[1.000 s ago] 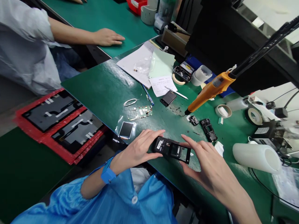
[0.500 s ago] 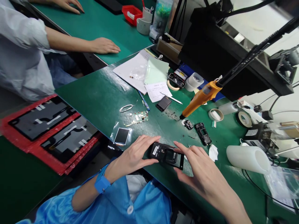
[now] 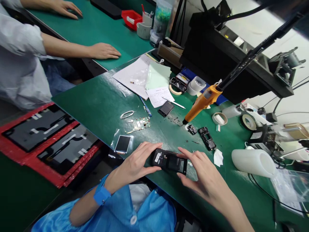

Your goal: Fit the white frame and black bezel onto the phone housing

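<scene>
A black phone housing (image 3: 168, 161) with a white label is held near the front edge of the green bench. My left hand (image 3: 134, 162) grips its left end between thumb and fingers, a blue band around the wrist. At the other end, my right hand (image 3: 205, 175) has the thumb on the near side and fingertips on the far side. A small screen (image 3: 123, 143) on clear film lies left of the housing, with a circuit board (image 3: 138, 125) behind it. Beyond my right fingers are a black phone frame (image 3: 207, 138) and a small black part (image 3: 192, 129).
An orange electric screwdriver (image 3: 201, 104) hangs over the bench, its tip close to the small part. A white cylinder (image 3: 253, 163) lies at right. Papers (image 3: 158, 75) and a dark phone-like piece (image 3: 165, 108) are farther back. Another person's hand (image 3: 105, 51) rests on the adjoining table.
The view has shifted slightly, so most things appear a little farther left. Both hands keep their hold on the housing, whose angle has changed slightly; its opening looks darker now.
</scene>
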